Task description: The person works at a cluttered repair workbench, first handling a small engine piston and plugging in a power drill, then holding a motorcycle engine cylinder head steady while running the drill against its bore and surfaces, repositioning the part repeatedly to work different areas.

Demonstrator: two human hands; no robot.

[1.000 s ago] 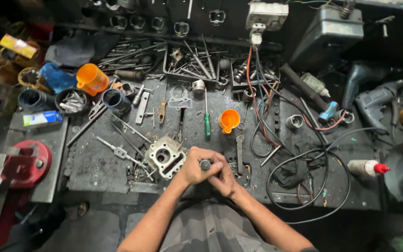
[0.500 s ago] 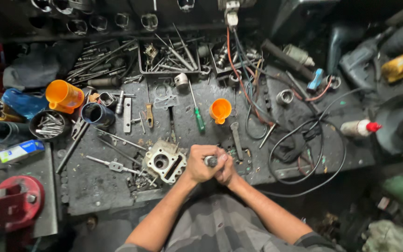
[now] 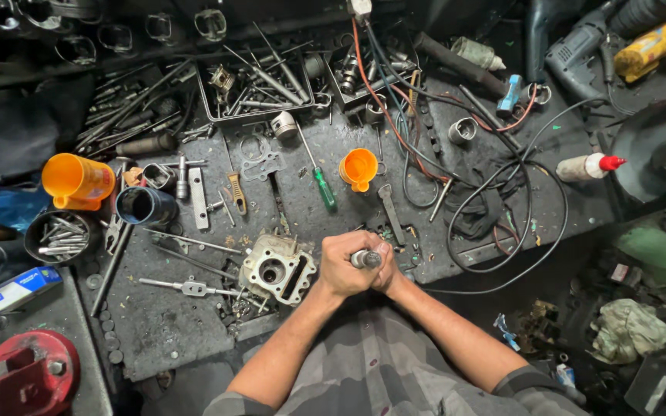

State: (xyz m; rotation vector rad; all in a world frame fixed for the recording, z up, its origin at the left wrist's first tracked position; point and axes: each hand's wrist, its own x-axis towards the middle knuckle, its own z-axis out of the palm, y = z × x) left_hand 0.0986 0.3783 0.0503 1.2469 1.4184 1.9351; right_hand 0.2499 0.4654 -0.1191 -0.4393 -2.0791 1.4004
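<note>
Beside engine head (image 3: 277,269): both hands' grip (image 3: 360,262) w/ metal rod (image 3: 365,259).

small metal rod (image 3: 365,259), upright, clasped btwn both palms

Two orange cups (image 3: 79,182) (image 3: 358,169), one green-handled screwdriver (image 3: 323,187), one cylinder head (image 3: 278,269).

Both hands (image 3: 360,264) clasp a small metal rod (image 3: 364,259) beside a cylinder head (image 3: 277,269) on the cluttered workbench (image 3: 163,323).
</note>
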